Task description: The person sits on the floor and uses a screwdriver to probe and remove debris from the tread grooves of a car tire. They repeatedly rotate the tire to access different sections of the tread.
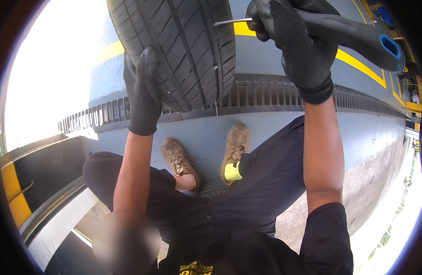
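A black car tire [183,50] stands upright in front of me, its grooved tread facing me. My left hand [144,87], in a black glove, grips its left edge, thumb on the tread and the other fingers mostly hidden. My right hand [293,41], gloved too, is closed round a hand tool with a thick black handle [357,36] and a blue-lined hole at its end. From that fist a thin metal shaft [233,21] points left, its tip at a groove near the tread's right side. Small pale specks sit in the grooves lower down.
Beneath the tire a dark drain grate [261,94] crosses the grey-blue floor [266,126], which has yellow lines. My brown shoes [236,144] are close below. Part of another tire [215,189] shows under my legs. A black-and-yellow barrier [46,172] is at left.
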`<action>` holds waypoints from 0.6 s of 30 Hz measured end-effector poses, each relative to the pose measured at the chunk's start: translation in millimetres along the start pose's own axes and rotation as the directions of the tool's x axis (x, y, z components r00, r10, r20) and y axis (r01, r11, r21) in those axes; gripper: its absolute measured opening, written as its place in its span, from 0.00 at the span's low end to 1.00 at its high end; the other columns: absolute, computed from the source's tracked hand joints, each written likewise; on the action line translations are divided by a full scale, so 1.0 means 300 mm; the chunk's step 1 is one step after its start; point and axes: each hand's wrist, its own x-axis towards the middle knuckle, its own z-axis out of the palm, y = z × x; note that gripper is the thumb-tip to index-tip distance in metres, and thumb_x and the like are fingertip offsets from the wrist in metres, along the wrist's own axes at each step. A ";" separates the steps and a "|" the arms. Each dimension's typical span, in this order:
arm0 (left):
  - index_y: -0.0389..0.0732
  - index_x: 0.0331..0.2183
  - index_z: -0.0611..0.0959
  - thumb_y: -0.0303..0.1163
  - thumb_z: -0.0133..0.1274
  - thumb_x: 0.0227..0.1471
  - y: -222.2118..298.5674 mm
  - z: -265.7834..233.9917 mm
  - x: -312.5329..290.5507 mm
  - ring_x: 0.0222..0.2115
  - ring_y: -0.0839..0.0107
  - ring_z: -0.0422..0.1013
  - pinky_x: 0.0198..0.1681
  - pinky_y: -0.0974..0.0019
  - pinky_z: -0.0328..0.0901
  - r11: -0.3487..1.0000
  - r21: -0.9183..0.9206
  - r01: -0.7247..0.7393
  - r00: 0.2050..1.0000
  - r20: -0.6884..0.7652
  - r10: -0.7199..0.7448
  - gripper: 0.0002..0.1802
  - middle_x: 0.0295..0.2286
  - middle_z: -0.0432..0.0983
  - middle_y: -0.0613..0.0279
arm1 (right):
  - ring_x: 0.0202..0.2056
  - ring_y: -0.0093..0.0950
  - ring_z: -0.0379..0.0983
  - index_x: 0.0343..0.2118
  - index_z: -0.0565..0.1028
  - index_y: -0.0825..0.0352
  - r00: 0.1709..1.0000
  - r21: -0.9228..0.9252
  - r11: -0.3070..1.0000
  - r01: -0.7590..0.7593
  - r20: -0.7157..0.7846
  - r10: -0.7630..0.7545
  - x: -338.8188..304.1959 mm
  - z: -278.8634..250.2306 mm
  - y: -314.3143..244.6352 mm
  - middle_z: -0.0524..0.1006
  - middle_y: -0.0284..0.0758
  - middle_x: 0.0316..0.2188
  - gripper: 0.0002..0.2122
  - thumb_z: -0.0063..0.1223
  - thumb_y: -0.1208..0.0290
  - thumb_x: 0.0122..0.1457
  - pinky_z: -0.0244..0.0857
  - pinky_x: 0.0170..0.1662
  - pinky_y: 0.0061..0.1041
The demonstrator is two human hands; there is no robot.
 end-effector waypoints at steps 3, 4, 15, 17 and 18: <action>0.35 0.51 0.72 0.26 0.42 0.65 -0.009 -0.016 0.009 0.43 0.54 0.69 0.48 0.55 0.68 0.999 0.048 -0.022 1.000 0.008 0.022 0.14 0.43 0.69 0.45 | 0.18 0.16 0.59 0.35 0.69 0.70 0.922 0.259 0.891 -0.373 0.212 0.325 0.016 -0.026 -0.061 0.64 0.28 0.19 0.16 0.53 0.58 0.62 0.57 0.25 0.16; 0.35 0.51 0.73 0.26 0.42 0.65 -0.011 -0.017 0.011 0.43 0.53 0.70 0.48 0.55 0.68 0.998 0.053 -0.026 1.000 0.013 0.026 0.14 0.42 0.69 0.45 | 0.19 0.17 0.60 0.36 0.69 0.71 0.917 0.159 0.918 -0.363 0.236 0.322 0.016 -0.041 -0.063 0.65 0.29 0.20 0.17 0.52 0.58 0.63 0.58 0.26 0.17; 0.37 0.55 0.66 0.28 0.43 0.63 -0.021 -0.015 0.020 0.47 0.54 0.67 0.51 0.55 0.63 0.950 -0.227 0.213 0.977 0.064 -0.204 0.20 0.47 0.68 0.46 | 0.25 0.19 0.70 0.26 0.72 0.68 0.958 -0.856 0.488 0.168 0.259 0.124 -0.002 0.006 -0.123 0.72 0.30 0.23 0.06 0.53 0.74 0.60 0.68 0.39 0.22; 0.38 0.55 0.66 0.29 0.43 0.63 0.023 -0.021 0.037 0.47 0.55 0.67 0.52 0.55 0.63 0.824 -0.413 0.387 0.920 0.115 -0.374 0.20 0.47 0.68 0.47 | 0.24 0.20 0.71 0.28 0.74 0.68 0.955 -0.930 0.325 0.170 0.237 0.178 -0.009 0.017 -0.147 0.74 0.31 0.23 0.04 0.54 0.75 0.60 0.68 0.33 0.21; 0.34 0.51 0.69 0.34 0.44 0.63 0.049 -0.014 0.049 0.44 0.63 0.67 0.50 0.60 0.63 0.805 -0.442 0.395 0.911 0.078 -0.405 0.18 0.43 0.68 0.51 | 0.23 0.21 0.71 0.31 0.76 0.69 0.953 -0.959 0.211 0.189 0.230 0.195 -0.013 0.020 -0.152 0.75 0.33 0.23 0.05 0.54 0.73 0.62 0.67 0.27 0.19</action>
